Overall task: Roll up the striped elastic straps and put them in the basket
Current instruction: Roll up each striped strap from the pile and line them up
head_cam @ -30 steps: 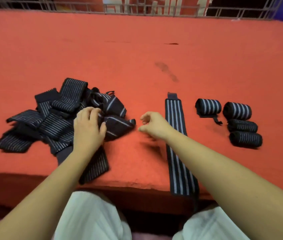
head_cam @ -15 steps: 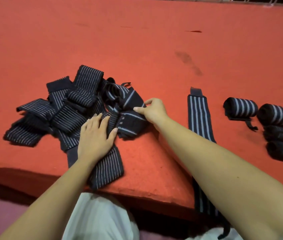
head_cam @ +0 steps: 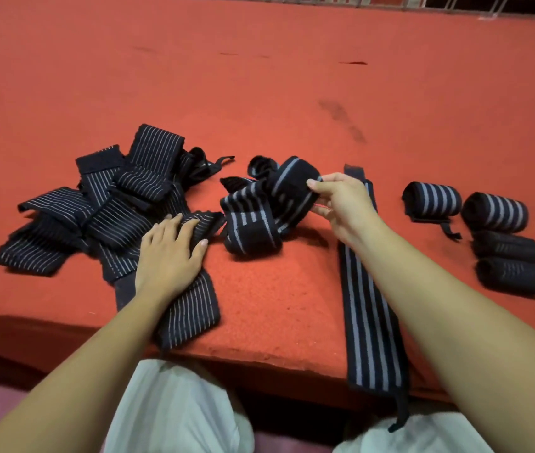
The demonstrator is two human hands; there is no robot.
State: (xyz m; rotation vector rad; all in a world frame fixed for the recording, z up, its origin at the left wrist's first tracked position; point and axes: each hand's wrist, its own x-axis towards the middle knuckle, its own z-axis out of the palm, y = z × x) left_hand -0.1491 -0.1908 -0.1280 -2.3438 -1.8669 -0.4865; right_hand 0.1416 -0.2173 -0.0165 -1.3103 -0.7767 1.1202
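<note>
A pile of loose dark striped straps [head_cam: 106,210] lies at the left of the red table [head_cam: 259,93]. My left hand [head_cam: 168,253] rests flat on the pile's near straps, fingers straight. My right hand [head_cam: 338,204] pinches a crumpled wide-striped strap [head_cam: 259,207] and holds it just right of the pile. Another strap [head_cam: 367,305] lies stretched out flat under my right forearm, its end hanging over the table's front edge. Several rolled straps [head_cam: 475,220] sit at the right. No basket is in view.
The table's front edge [head_cam: 259,358] runs just above my lap. A metal railing [head_cam: 423,1] runs along the far side of the table. A dark smudge [head_cam: 341,119] marks the cloth beyond the straps.
My right hand took hold of the wide-striped strap and pulled it right, out of the pile. My left hand went from gripping to lying flat on the pile.
</note>
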